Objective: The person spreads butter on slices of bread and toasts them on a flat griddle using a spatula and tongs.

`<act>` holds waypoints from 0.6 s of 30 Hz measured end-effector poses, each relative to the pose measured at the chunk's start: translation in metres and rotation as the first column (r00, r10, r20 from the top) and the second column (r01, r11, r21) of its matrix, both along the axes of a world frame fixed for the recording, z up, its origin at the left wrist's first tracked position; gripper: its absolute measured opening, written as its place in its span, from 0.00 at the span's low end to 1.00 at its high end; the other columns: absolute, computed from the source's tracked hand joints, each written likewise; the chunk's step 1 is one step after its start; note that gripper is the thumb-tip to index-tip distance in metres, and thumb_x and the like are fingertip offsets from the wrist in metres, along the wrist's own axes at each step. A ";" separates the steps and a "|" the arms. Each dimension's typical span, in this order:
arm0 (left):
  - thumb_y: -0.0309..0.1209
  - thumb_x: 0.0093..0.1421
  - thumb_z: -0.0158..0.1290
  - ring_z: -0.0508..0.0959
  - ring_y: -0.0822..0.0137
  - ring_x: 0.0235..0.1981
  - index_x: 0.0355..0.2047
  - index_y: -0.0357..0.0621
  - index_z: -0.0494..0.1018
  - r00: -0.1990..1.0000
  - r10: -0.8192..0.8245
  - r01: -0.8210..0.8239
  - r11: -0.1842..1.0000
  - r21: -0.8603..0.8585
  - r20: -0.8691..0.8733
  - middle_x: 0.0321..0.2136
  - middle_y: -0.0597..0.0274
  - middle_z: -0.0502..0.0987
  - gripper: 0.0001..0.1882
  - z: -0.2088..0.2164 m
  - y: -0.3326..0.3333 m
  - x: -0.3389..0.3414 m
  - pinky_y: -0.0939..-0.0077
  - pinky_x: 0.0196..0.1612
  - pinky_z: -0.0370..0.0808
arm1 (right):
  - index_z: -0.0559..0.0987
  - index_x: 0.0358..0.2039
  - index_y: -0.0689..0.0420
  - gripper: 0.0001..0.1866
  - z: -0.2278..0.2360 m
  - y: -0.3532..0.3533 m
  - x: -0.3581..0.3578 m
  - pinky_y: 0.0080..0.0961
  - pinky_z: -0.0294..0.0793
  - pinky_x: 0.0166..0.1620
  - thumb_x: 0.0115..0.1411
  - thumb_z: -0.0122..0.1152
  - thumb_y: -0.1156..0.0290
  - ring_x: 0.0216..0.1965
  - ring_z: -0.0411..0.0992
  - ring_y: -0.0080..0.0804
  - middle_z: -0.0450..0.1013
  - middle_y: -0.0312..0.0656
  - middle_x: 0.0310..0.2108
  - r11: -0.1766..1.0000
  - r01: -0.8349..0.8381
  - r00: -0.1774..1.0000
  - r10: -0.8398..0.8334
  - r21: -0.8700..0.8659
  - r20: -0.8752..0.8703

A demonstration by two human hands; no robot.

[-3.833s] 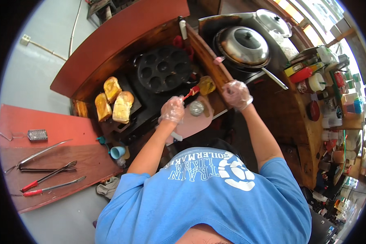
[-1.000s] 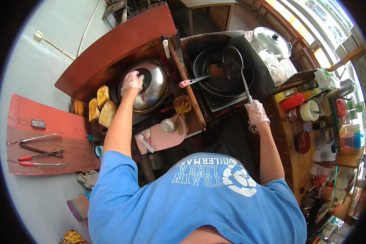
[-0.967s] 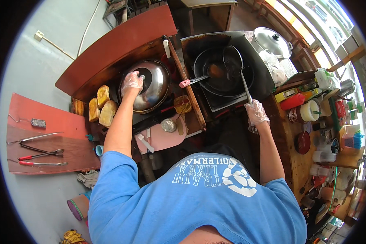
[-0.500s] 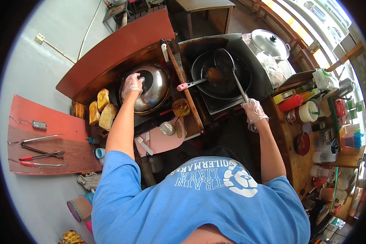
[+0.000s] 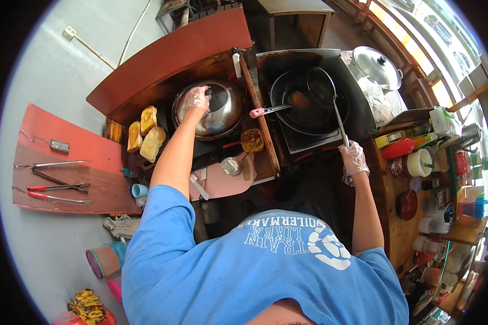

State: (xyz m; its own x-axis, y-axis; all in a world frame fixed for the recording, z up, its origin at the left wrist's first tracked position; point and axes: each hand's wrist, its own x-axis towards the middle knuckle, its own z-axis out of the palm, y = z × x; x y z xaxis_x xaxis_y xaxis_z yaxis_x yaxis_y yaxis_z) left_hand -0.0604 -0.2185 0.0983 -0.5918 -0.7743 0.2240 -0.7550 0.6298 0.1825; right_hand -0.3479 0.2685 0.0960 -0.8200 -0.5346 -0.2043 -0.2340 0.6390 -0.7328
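My left hand (image 5: 194,99), in a clear plastic glove, is closed around the dark knob of a domed metal lid (image 5: 224,117), which covers a pan on the left burner. My right hand (image 5: 355,160), gloved the same way, grips the handle of a long wire skimmer (image 5: 339,117). Its round head lies over the far right part of a large black wok (image 5: 283,120). A brown piece of food (image 5: 299,100) is in the wok's dark contents. Across the wok's left rim rests a pink-handled utensil (image 5: 258,112).
Toasted bread slices (image 5: 153,144) lie left of the lid. A pink cutting board (image 5: 222,183) holds a knife (image 5: 199,187) and a jar (image 5: 231,166). Tongs (image 5: 58,187) hang on a red panel. Bottles and tubs (image 5: 419,162) crowd the right-hand shelf. A wooden divider (image 5: 261,122) separates the burners.
The whole view has shifted, so the scene sits farther right. Within the wok, the skimmer head has moved slightly right and nearer to me. My left hand stays on the lid.
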 end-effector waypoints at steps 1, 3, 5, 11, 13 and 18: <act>0.36 0.57 0.60 0.76 0.49 0.53 0.52 0.51 0.77 1.000 0.001 -0.001 1.000 0.002 0.000 0.50 0.48 0.78 0.21 0.006 0.004 -0.001 0.59 0.58 0.72 | 0.78 0.46 0.64 0.22 0.005 -0.002 0.004 0.38 0.76 0.36 0.57 0.58 0.60 0.31 0.79 0.45 0.78 0.52 0.28 1.000 0.013 1.000 -0.013 0.003 0.027; 0.37 0.58 0.59 0.76 0.50 0.53 0.53 0.51 0.76 0.998 0.024 -0.024 1.000 0.010 0.053 0.50 0.48 0.78 0.22 0.025 0.024 -0.014 0.59 0.59 0.72 | 0.78 0.46 0.64 0.23 -0.002 0.001 0.002 0.39 0.76 0.39 0.57 0.58 0.60 0.35 0.79 0.48 0.79 0.54 0.31 0.999 0.004 0.998 -0.002 0.034 -0.061; 0.38 0.59 0.59 0.76 0.51 0.53 0.53 0.49 0.76 0.997 0.041 -0.042 0.999 0.019 0.070 0.50 0.48 0.78 0.22 0.051 0.043 -0.018 0.58 0.58 0.72 | 0.78 0.47 0.63 0.23 -0.008 0.001 -0.001 0.41 0.76 0.42 0.57 0.58 0.59 0.38 0.79 0.52 0.79 0.56 0.34 0.998 -0.012 0.989 0.020 0.060 -0.146; 0.42 0.59 0.60 0.80 0.48 0.46 0.51 0.49 0.78 0.988 -0.113 0.097 0.985 -0.141 -0.107 0.43 0.47 0.80 0.21 0.071 0.094 -0.021 0.58 0.51 0.75 | 0.74 0.30 0.52 0.09 -0.022 0.004 -0.013 0.28 0.68 0.19 0.59 0.61 0.62 0.17 0.69 0.29 0.72 0.36 0.20 0.948 0.207 0.801 -0.022 -0.243 0.598; 0.44 0.59 0.59 0.81 0.51 0.39 0.44 0.49 0.80 0.960 -0.246 0.227 0.964 -0.138 -0.135 0.36 0.49 0.81 0.17 0.081 0.142 -0.027 0.57 0.44 0.77 | 0.68 0.26 0.46 0.11 -0.020 0.004 -0.007 0.17 0.56 0.13 0.59 0.62 0.63 0.12 0.57 0.15 0.62 0.26 0.16 0.916 0.250 0.764 0.011 -0.312 0.645; 0.31 0.56 0.60 0.80 0.54 0.32 0.39 0.45 0.79 0.825 -0.495 0.394 0.850 -0.350 -0.274 0.30 0.55 0.80 0.10 0.078 0.233 -0.023 0.61 0.37 0.77 | 0.74 0.33 0.53 0.12 -0.040 0.007 -0.014 0.19 0.62 0.16 0.63 0.59 0.57 0.14 0.61 0.20 0.66 0.31 0.18 0.921 0.260 0.721 0.015 -0.290 0.693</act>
State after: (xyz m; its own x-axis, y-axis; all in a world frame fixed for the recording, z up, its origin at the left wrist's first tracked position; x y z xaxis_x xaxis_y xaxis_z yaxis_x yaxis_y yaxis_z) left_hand -0.0830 0.0150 0.1760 -0.7019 -0.3246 0.6341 -0.3006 0.9420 0.1495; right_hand -0.3618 0.2760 0.0563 -0.5988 -0.5841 -0.5479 0.4684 0.2995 -0.8312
